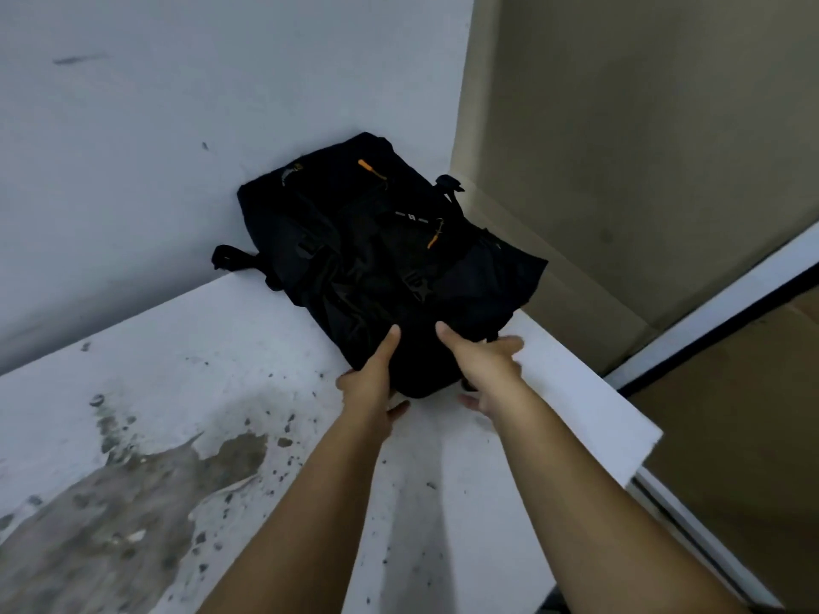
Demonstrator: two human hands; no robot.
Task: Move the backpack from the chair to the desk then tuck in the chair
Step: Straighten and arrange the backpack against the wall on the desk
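A black backpack [381, 259] with orange zip pulls lies flat on the white desk [248, 356], pushed into the far corner against the wall. My left hand [370, 376] rests on the bag's near left edge, thumb on top and fingers under the rim. My right hand [485, 365] holds the near right corner, thumb on the fabric and fingers spread along the side. Both arms reach forward from the bottom of the view. The chair is out of sight.
The desk top is worn, with a large patch of peeled paint [146, 494] at the near left. A white wall [177, 126] stands behind, a beige panel [620, 170] on the right. The desk's right edge [620, 414] drops to a brown floor.
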